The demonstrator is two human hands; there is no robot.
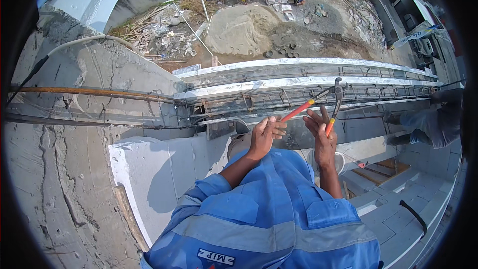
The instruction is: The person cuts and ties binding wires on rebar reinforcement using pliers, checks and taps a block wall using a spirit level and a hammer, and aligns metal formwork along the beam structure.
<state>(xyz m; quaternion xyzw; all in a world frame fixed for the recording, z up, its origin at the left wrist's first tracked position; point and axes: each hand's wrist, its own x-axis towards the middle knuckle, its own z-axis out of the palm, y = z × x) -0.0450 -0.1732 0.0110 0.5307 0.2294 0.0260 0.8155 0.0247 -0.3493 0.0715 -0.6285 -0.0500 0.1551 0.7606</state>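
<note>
The left hand (265,134) and right hand (323,137) each have a loose grip around one handle of the long-handled cutter (338,91); its head lies at the left's two o'clock, the nearer right's one o'clock.

Two bare hands raised before the chest, a little apart.
The left hand (267,133) curls its fingers inward, its forearm (238,171) slanting up and rightward; the right hand (321,137) holds its fingers loosely bent, its wrist (324,162) nearly upright.
</note>
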